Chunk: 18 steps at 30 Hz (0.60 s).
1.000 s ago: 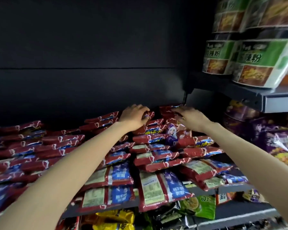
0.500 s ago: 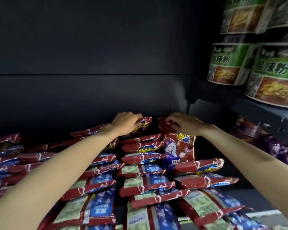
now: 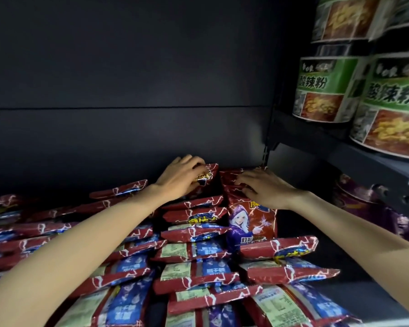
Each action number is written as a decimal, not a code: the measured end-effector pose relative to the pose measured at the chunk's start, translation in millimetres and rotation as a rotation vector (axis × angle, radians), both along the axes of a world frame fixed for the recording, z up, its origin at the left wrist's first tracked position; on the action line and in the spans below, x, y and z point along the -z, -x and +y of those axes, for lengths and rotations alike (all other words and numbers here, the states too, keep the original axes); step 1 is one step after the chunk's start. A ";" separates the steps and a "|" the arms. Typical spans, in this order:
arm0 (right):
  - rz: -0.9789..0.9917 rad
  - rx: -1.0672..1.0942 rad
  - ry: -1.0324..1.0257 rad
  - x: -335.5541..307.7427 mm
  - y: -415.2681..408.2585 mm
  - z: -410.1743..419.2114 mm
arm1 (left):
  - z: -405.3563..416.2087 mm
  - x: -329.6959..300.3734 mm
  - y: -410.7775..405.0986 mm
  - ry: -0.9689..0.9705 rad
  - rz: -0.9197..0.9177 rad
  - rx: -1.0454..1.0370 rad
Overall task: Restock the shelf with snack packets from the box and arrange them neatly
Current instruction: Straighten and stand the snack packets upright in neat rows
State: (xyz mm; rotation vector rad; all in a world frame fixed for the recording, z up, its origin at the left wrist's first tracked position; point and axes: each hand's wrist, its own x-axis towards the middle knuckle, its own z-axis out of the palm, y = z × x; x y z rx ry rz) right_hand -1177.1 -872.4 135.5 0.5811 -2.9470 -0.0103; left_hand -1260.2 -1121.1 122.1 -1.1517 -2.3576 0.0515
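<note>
Rows of red snack packets (image 3: 194, 253) lie overlapping on the dark shelf (image 3: 354, 296), several showing their pale label backs. At the back of the shelf my left hand (image 3: 182, 178) grips the top of a red packet (image 3: 207, 177) with curled fingers. My right hand (image 3: 262, 188) lies on an upright red packet with a purple-haired figure (image 3: 248, 220), its fingers curled over the packet's top edge. The box is not in view.
The dark back panel (image 3: 128, 90) rises behind the packets. On a higher shelf at right stand green noodle tubs (image 3: 326, 88). Purple packets (image 3: 373, 208) sit below them. A bare strip of shelf runs along the right of the red rows.
The view has drawn closer to the shelf back. Both hands stay at the rear packets; the figure packet now stands more upright under my right hand.
</note>
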 end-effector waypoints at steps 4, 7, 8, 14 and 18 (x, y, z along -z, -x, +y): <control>-0.057 0.030 0.226 -0.6 0.5 -3.2 | -9.2 -0.3 -6.5 0.042 -0.122 -0.082; -0.090 0.056 0.265 -2.2 3.6 -7.1 | -10.3 -2.6 -9.5 -0.040 -0.246 -0.132; -0.101 0.051 0.240 -2.7 2.9 -8.4 | -10.6 -2.5 -8.7 -0.042 -0.275 -0.149; -0.224 0.020 0.324 -17.7 -18.8 -12.9 | -1.3 -2.3 -1.8 -0.146 -0.403 -0.121; -0.141 0.116 0.269 -19.3 -13.9 -17.5 | 12.9 3.1 0.2 -0.162 -0.465 -0.048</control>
